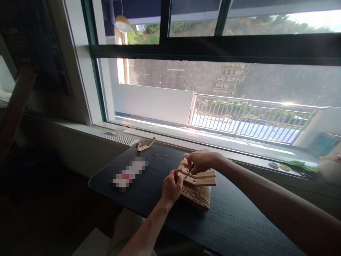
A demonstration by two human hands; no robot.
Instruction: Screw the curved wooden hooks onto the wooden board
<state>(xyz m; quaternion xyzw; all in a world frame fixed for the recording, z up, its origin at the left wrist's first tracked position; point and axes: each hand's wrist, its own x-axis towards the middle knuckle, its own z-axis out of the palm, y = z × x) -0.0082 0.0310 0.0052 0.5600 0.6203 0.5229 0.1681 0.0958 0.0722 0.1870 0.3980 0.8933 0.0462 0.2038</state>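
Note:
A ridged brown block (198,197), possibly wood or stacked cardboard, lies on the dark table. Pale wooden hook strips (204,181) with bent ends rest across its top, side by side. My left hand (172,186) is closed at the left end of the nearest strip, thumb and fingers pressing it against the block. Above the strips, my right hand (201,161) is closed around a thin dark screwdriver (189,171), whose handle is mostly hidden. The tool slants down, its tip at the nearest strip near my left thumb. Whether the tip sits in a screw is too small to tell.
On the dark table (234,209) lie another wooden hook (146,145), several small screws (154,153) and a blurred-out packet (129,175). A radiator (106,137) and the windowsill border the table's far side. Tape rolls (274,165) and green leaves (298,167) sit on the sill.

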